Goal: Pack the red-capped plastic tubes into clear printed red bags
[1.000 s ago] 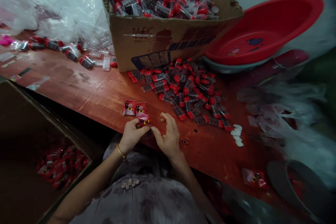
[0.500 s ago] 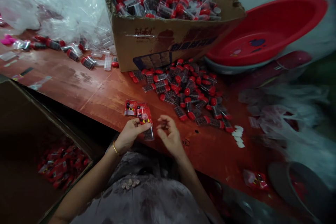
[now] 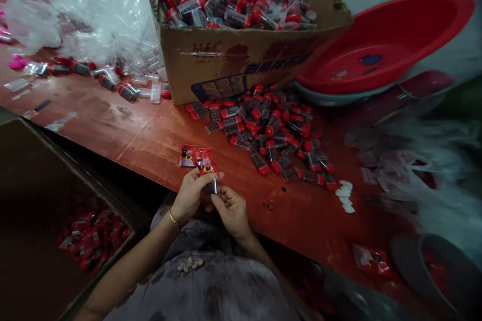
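My left hand (image 3: 191,194), closed, pinches a small red printed packet (image 3: 206,161) at the table's near edge, its thumb lying across the lower part. Below that thumb shows a clear tube (image 3: 214,186) with dark contents, partly hidden by fingers. My right hand (image 3: 231,210) is closed too, its thumb and fingertips pinching the tube's lower end. Whether the tube is inside the packet I cannot tell. Just left of the held packet, another red printed packet (image 3: 187,155) lies flat on the reddish table (image 3: 150,135).
Beyond my hands lies a pile of red-capped tubes (image 3: 271,130). A cardboard box (image 3: 233,55) full of similar tubes stands behind, beside a red basin (image 3: 376,55). Red packets (image 3: 92,235) fill a box at lower left. White pieces (image 3: 344,195) and plastic bags (image 3: 410,180) lie right.
My right hand has moved left and down from beside the packet and closed on the tube's lower end. My left hand still holds the packet, slightly farther right.
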Demonstrator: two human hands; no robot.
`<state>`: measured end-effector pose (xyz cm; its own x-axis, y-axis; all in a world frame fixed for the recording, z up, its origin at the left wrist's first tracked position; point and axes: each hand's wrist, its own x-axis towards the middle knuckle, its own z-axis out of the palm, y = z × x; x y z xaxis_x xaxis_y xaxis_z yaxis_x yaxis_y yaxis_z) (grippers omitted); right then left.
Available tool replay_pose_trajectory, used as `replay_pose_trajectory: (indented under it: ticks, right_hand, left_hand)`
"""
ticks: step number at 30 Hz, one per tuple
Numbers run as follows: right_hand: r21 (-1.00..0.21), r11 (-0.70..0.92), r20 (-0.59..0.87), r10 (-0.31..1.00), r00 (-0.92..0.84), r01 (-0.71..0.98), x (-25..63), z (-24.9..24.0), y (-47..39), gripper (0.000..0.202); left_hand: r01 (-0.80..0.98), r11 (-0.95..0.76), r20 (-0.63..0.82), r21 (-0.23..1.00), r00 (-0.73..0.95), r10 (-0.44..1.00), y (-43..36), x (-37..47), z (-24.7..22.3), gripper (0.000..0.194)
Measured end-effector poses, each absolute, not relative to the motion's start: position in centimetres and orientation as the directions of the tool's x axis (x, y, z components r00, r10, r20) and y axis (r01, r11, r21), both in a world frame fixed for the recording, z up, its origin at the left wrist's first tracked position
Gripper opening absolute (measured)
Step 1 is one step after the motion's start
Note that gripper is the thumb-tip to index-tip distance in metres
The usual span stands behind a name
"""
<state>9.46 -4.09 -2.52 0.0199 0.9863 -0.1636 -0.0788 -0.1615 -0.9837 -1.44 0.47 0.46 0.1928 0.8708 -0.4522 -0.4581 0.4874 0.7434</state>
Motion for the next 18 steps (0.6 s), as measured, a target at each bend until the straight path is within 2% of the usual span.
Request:
replay_pose_trajectory:
  ticks: [7,11,15,18]
  right_hand:
    - [-0.977,-0.172,-0.179,0.983,0.044,-0.127,10.3,-1.8,-4.1,0.018]
    - [-0.985,-0.120,-0.130,0.989,0.070,-0.121,10.5,-2.2,-3.3,0.019]
    - [-0.995,0.058,0.069,0.987,0.146,0.078,10.2,-3.2,-2.6,0.022]
    - [-0.940,0.206,0.242,0.964,0.108,0.271,9.6,-3.8,-2.1,0.028]
  left_hand:
    - [-0.344,0.478,-0.389,0.808,0.297,0.872,-0.5,-0.9,0.1,0.033]
    - [-0.447,0.470,-0.374,0.761,0.291,0.881,-0.7,-1.3,-0.3,0.031]
    - [-0.544,0.519,-0.411,0.659,0.317,0.855,-1.3,-1.7,-0.4,0.032]
    - [-0.566,0.542,-0.444,0.621,0.316,0.838,-1.8,-2.2,-0.2,0.031]
